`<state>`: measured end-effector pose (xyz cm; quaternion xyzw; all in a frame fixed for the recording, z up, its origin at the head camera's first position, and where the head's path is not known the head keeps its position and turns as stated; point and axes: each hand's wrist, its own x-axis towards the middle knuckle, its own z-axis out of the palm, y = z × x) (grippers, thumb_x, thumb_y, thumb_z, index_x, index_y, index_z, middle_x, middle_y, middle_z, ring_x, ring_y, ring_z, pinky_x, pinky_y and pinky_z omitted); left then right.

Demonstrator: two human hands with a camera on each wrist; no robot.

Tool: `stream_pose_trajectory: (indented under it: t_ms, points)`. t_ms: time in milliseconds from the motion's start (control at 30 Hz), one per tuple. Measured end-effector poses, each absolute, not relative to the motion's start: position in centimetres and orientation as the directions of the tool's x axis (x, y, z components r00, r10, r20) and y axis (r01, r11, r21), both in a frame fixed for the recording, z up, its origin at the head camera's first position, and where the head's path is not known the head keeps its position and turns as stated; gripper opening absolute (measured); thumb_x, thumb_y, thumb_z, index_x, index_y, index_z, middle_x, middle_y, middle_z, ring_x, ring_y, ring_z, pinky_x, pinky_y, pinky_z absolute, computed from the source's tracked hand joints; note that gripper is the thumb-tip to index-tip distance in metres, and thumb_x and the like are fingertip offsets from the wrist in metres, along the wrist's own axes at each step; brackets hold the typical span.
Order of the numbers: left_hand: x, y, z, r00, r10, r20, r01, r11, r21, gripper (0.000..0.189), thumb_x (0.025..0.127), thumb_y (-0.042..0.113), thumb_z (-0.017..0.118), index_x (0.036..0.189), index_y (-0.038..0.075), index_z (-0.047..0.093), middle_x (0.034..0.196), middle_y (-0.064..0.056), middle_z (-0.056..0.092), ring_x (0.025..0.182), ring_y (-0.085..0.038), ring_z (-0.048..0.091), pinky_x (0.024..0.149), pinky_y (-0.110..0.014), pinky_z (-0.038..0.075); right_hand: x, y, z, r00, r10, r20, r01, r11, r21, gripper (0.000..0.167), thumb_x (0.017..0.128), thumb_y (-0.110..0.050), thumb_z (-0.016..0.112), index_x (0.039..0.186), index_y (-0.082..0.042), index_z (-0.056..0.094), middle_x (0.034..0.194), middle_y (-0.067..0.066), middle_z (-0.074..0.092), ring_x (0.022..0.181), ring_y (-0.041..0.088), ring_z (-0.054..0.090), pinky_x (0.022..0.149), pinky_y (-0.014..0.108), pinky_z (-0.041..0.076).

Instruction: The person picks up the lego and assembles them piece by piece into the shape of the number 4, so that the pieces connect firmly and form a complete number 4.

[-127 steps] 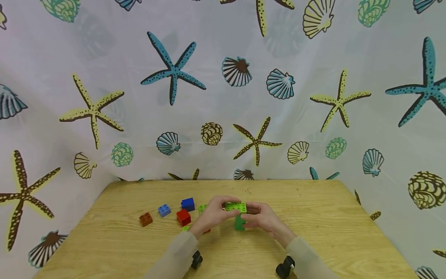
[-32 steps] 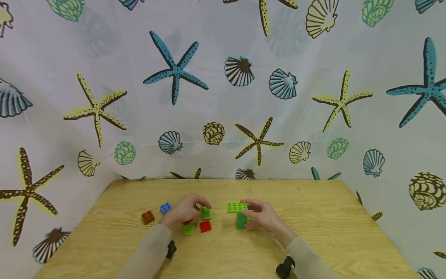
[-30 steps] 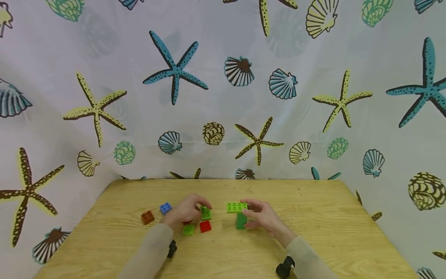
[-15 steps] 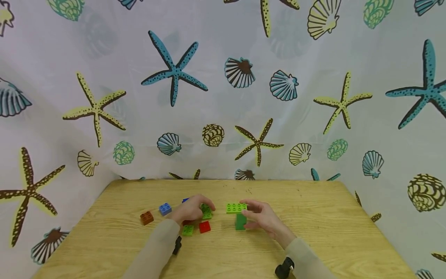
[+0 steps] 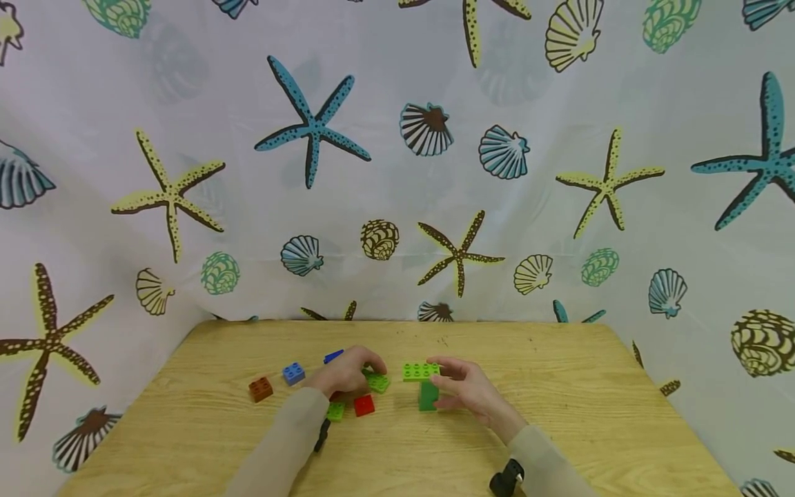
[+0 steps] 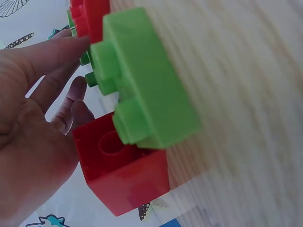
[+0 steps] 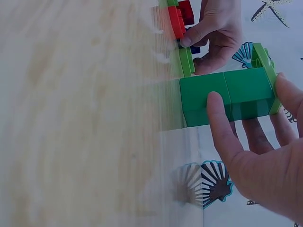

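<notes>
In the head view my left hand [image 5: 346,373] reaches over the bricks left of centre. Its thumb and fingers grip a lime green brick [image 5: 378,382], partly covered by the hand. My right hand [image 5: 475,393] holds a tower of two dark green bricks [image 7: 227,97], which stands upright on the table with a long lime brick [image 5: 421,373] across its top. The right wrist view shows fingers on both sides of this tower. Close to my left palm, the left wrist view has a small lime brick [image 6: 156,85] and a red brick [image 6: 125,170] with its hollow side showing.
A flat red brick [image 5: 364,405] lies just in front of the left hand. Further left are a light blue brick [image 5: 294,373] and a brown brick [image 5: 261,389]. A dark blue brick [image 5: 333,356] is partly hidden behind the left hand. A patterned cloth [image 5: 397,193] hangs behind the wooden table [image 5: 559,386].
My left hand has left the tower and moved to the loose bricks, then slightly right. The lime brick under it has turned and shifted a little right. My right hand stays at the tower.
</notes>
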<state>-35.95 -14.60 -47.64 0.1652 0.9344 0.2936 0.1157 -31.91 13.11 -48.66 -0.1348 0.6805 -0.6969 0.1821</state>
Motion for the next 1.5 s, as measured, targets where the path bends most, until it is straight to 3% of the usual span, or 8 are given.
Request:
stream_pose_trajectory:
  t_ms: [233, 533, 667, 800, 1033, 1233, 1500]
  points:
    - [-36.0, -14.3, -47.8, -0.911, 0.401, -0.092, 0.283, 0.773, 0.568, 0.035, 0.077, -0.003, 0.079, 0.105, 0.017, 0.075, 0.113, -0.001, 0.069, 0.118, -0.029, 0.059, 0.1, -0.049, 0.048, -31.7, 13.2, -48.6, -0.9, -0.432, -0.059, 0.071, -0.011, -0.997, 0.055, 0.094, -0.022, 0.067, 0.143, -0.006, 0.049, 0.132, 0.015, 0.056, 0.106, 0.015, 0.063, 0.087, 0.048, 0.056]
    - [-35.1, -14.2, -47.2, -0.93, 0.36, -0.078, 0.223, 0.72, 0.657, 0.048, 0.079, 0.014, 0.081, 0.125, 0.016, 0.066, 0.125, -0.005, 0.063, 0.116, -0.028, 0.056, 0.099, -0.051, 0.047, -31.5, 13.3, -48.6, -0.898, -0.435, -0.068, 0.073, 0.004, -0.997, 0.059, 0.094, -0.023, 0.066, 0.146, -0.004, 0.045, 0.135, 0.015, 0.055, 0.107, 0.014, 0.062, 0.086, 0.047, 0.056]
    - [-34.9, -14.3, -47.0, -0.922, 0.385, -0.032, 0.243, 0.643, 0.726, 0.05, 0.081, 0.009, 0.077, 0.129, 0.016, 0.064, 0.125, -0.005, 0.062, 0.119, -0.029, 0.057, 0.099, -0.05, 0.047, -31.6, 13.3, -48.6, -0.901, -0.429, -0.069, 0.071, 0.013, -0.997, 0.056, 0.094, -0.023, 0.067, 0.144, -0.006, 0.048, 0.135, 0.015, 0.055, 0.108, 0.015, 0.062, 0.084, 0.045, 0.057]
    - [-34.7, -14.3, -46.8, -0.894, 0.442, 0.069, 0.325, 0.536, 0.779, 0.05, 0.083, 0.003, 0.076, 0.13, 0.014, 0.062, 0.117, -0.007, 0.062, 0.11, -0.027, 0.061, 0.095, -0.046, 0.051, -31.6, 13.2, -48.6, -0.901, -0.429, -0.072, 0.07, 0.02, -0.997, 0.054, 0.094, -0.024, 0.067, 0.143, -0.008, 0.05, 0.136, 0.015, 0.055, 0.108, 0.016, 0.061, 0.085, 0.046, 0.057]
    - [-33.9, -14.3, -46.2, -0.881, 0.455, 0.131, 0.371, 0.491, 0.788, 0.044, 0.084, 0.014, 0.077, 0.126, 0.009, 0.065, 0.127, -0.009, 0.063, 0.109, -0.026, 0.062, 0.093, -0.043, 0.052, -31.6, 13.2, -48.6, -0.901, -0.427, -0.073, 0.071, 0.021, -0.997, 0.055, 0.094, -0.024, 0.066, 0.144, -0.007, 0.048, 0.136, 0.015, 0.055, 0.109, 0.016, 0.061, 0.086, 0.048, 0.056]
    - [-33.4, -14.5, -46.3, -0.9, 0.409, 0.149, 0.353, 0.486, 0.799, 0.041, 0.084, 0.016, 0.077, 0.124, 0.012, 0.066, 0.124, -0.007, 0.065, 0.107, -0.024, 0.062, 0.09, -0.042, 0.052, -31.5, 13.2, -48.4, -0.902, -0.423, -0.08, 0.074, 0.031, -0.997, 0.053, 0.093, -0.025, 0.068, 0.141, -0.01, 0.052, 0.135, 0.014, 0.055, 0.108, 0.015, 0.061, 0.085, 0.046, 0.057]
    - [-32.5, -14.1, -46.4, -0.904, 0.404, 0.141, 0.285, 0.325, 0.902, 0.039, 0.084, 0.008, 0.074, 0.122, 0.007, 0.066, 0.131, -0.014, 0.06, 0.121, -0.034, 0.055, 0.094, -0.04, 0.052, -31.5, 13.1, -48.5, -0.904, -0.42, -0.077, 0.068, 0.037, -0.997, 0.051, 0.094, -0.026, 0.067, 0.141, -0.011, 0.053, 0.135, 0.014, 0.055, 0.107, 0.015, 0.06, 0.081, 0.043, 0.058]
